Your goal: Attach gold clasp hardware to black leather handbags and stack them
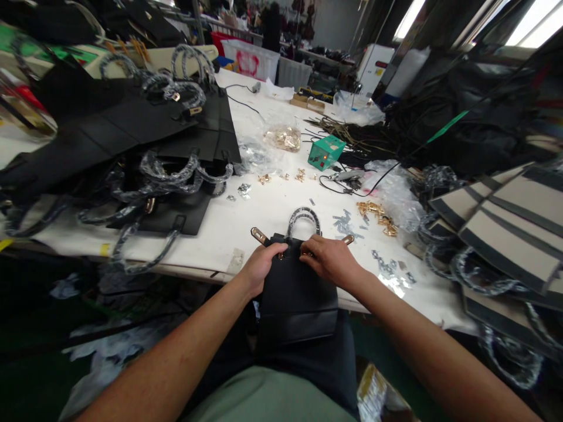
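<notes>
A small black bag lies across my lap and against the table edge, its wrapped round handle standing up at the top. My left hand grips the bag's upper left side, thumb on the front near a gold fitting. Fingers of my right hand are bent together at the upper right of the bag, over a small gold part that is mostly hidden. A strap end with a gold plate sticks out at the left, and another gold-plated end shows at the right.
Black bag pieces with wrapped handles are piled at the left. Beyond my hands are a green box, gold fittings and silver plates on the white table. Stacked beige-and-black panels stand at the right.
</notes>
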The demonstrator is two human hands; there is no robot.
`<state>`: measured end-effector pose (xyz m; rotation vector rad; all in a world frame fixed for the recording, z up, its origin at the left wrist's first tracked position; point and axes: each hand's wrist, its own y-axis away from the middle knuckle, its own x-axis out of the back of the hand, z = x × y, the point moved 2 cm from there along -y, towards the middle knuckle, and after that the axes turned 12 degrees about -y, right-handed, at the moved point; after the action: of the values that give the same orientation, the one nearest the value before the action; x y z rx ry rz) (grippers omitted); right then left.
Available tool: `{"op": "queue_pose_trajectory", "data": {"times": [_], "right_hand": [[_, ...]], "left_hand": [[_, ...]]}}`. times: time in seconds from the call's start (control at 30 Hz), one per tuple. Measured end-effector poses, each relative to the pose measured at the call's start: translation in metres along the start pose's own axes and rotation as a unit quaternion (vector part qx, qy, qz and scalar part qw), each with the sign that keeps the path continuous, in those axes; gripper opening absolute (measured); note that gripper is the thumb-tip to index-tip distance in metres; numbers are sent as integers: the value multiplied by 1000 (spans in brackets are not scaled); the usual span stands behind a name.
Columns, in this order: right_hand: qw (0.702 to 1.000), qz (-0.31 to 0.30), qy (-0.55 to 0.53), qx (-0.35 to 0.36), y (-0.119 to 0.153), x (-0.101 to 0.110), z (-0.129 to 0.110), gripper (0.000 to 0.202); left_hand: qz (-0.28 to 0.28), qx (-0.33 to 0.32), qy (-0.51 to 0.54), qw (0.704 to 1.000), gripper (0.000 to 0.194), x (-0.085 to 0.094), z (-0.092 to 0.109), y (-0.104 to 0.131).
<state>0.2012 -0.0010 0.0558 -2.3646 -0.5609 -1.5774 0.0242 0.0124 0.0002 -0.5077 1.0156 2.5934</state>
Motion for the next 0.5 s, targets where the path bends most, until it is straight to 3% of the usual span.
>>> {"op": "queue_pose_trajectory", "data": {"times": [0.1, 0.27, 0.5], "right_hand": [[1000, -7, -19, 0, -4, 4, 3, 8], [997, 50, -63, -13, 1, -2, 7, 13], [996, 21, -90, 20, 3, -4, 8, 11]], "left_hand": [[-3, -1, 9, 1000, 17, -1, 2, 1], [-17, 7, 29, 999, 16, -2, 3, 2], [-13, 0, 58, 998, 13, -2, 0, 1]]}}
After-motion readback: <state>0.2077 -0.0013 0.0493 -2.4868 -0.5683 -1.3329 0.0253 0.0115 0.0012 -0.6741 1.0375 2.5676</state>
